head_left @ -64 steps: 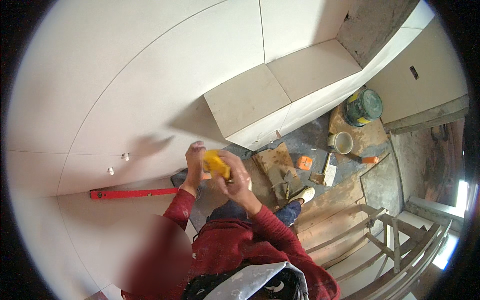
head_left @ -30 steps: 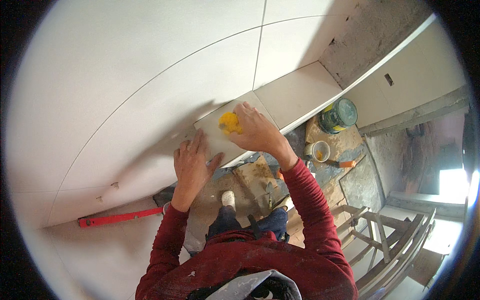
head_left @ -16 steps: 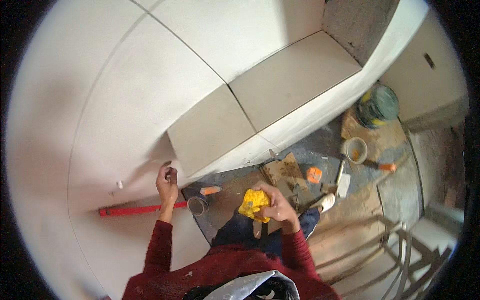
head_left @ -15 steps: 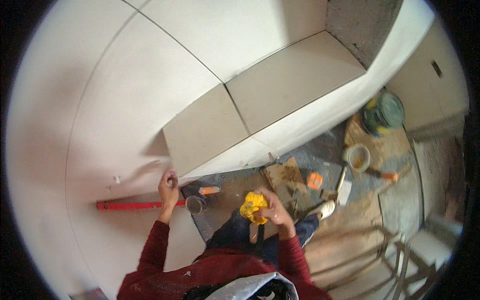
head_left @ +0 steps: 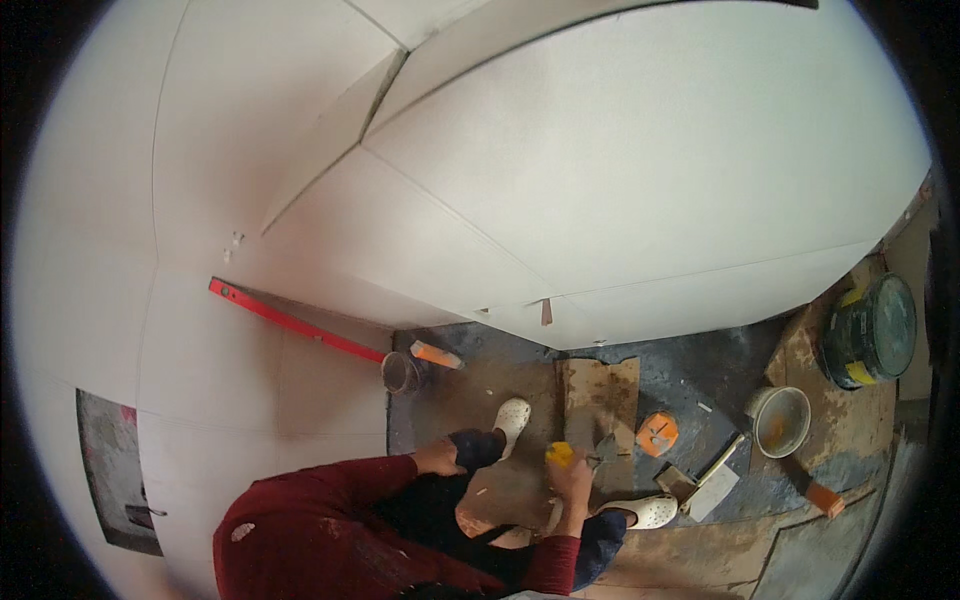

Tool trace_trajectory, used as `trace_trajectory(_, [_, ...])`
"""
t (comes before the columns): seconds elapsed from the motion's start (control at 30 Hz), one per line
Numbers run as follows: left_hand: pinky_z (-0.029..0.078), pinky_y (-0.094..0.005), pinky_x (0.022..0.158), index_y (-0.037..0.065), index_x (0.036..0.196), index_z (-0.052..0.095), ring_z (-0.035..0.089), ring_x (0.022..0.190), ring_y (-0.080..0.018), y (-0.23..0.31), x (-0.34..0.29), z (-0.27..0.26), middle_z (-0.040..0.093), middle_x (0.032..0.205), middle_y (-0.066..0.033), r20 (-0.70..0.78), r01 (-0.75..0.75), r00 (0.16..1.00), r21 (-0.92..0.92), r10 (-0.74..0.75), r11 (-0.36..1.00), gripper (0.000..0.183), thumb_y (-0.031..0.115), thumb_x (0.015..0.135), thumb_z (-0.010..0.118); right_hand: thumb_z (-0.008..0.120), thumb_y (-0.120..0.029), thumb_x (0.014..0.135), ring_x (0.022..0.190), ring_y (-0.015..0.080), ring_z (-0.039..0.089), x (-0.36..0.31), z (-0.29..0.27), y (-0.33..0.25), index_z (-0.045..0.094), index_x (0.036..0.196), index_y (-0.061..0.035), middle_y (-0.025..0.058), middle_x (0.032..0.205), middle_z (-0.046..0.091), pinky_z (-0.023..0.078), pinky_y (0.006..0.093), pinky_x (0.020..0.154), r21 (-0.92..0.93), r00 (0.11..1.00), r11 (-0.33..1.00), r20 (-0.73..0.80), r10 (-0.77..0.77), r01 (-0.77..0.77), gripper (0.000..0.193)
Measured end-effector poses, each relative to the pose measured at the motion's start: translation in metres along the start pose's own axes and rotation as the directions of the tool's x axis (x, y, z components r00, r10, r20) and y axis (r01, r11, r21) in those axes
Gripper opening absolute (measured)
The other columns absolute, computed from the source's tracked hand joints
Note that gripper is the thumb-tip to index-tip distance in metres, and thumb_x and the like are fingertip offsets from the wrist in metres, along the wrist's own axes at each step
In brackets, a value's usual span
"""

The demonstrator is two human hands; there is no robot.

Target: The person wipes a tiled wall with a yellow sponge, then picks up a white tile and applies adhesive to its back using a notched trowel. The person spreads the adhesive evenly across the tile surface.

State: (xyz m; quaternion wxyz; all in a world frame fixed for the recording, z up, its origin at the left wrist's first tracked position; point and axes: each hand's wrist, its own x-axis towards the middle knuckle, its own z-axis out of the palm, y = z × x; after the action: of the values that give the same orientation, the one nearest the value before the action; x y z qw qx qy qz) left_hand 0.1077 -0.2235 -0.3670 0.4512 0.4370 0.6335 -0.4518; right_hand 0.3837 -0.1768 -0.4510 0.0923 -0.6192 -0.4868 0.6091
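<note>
My right hand (head_left: pixel 571 482) reaches low over the floor between my feet, closed round a crumpled yellow sponge (head_left: pixel 560 454). Just beyond its fingers a grey pointed blade (head_left: pixel 604 448), perhaps a trowel, lies over a stained piece of cardboard (head_left: pixel 600 390). My left hand (head_left: pixel 438 457) rests against my dark trouser leg at the knee with nothing seen in it. Its fingers show only in part and look laid flat. Both feet wear white clogs, the left clog (head_left: pixel 514 420) nearer the wall.
A red spirit level (head_left: pixel 300 325) leans by the left wall near a small bucket (head_left: pixel 397 373) and an orange-and-white item (head_left: pixel 437 355). To the right are an orange piece (head_left: pixel 657 434), a flat scraper (head_left: pixel 715 485), a pale bucket (head_left: pixel 780 422) and a dark green bucket (head_left: pixel 880 335). Above juts a tiled ledge (head_left: pixel 600 150).
I have bent lower. My right hand has gone down toward the floor with the sponge. My left hand has left the ledge's corner and come to my leg.
</note>
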Motion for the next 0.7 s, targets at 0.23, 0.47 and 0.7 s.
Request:
trace_trajectory(0.23, [0.046, -0.0448, 0.092, -0.001, 0.142, 0.025, 0.053, 0.116, -0.0368, -0.021, 0.039, 0.017, 0.048, 0.130, -0.0271, -0.395, -0.126, 0.916, -0.122, 0.068, 0.985, 0.093, 0.056, 0.080, 0.065, 0.070, -0.025, 0.074, 0.089, 0.0430, 0.064, -0.003, 0.013, -0.036, 0.051, 0.116, 0.0020, 0.0261, 0.092, 0.066, 0.052, 0.0460, 0.075, 0.121, 0.947, 0.939, -0.036, -0.320, 0.322, 0.054])
trace_trajectory(0.47, [0.048, -0.0449, 0.085, -0.014, 0.118, 0.052, 0.060, 0.103, -0.0387, -0.010, 0.036, -0.021, 0.058, 0.113, -0.0282, -0.328, -0.046, 0.945, -0.162, -0.010, 0.986, 0.087, 0.065, 0.081, 0.058, 0.069, -0.021, 0.074, 0.088, 0.0412, 0.065, -0.010, 0.004, -0.036, 0.053, 0.112, 0.0017, 0.0266, 0.091, 0.066, 0.052, 0.0449, 0.074, 0.034, 0.961, 0.964, -0.098, -0.258, 0.263, 0.047])
trace_trajectory(0.7, [0.053, -0.0420, 0.071, -0.025, 0.121, 0.037, 0.063, 0.090, -0.0387, -0.009, 0.030, -0.025, 0.058, 0.104, -0.0332, -0.501, -0.089, 0.864, -0.043, 0.056, 0.995, 0.103, 0.069, 0.081, 0.053, 0.068, -0.023, 0.076, 0.082, 0.0395, 0.067, -0.021, 0.005, -0.047, 0.052, 0.111, 0.0010, 0.0238, 0.082, 0.067, 0.053, 0.0438, 0.071, -0.043, 0.949, 0.956, -0.115, -0.295, 0.292, 0.046])
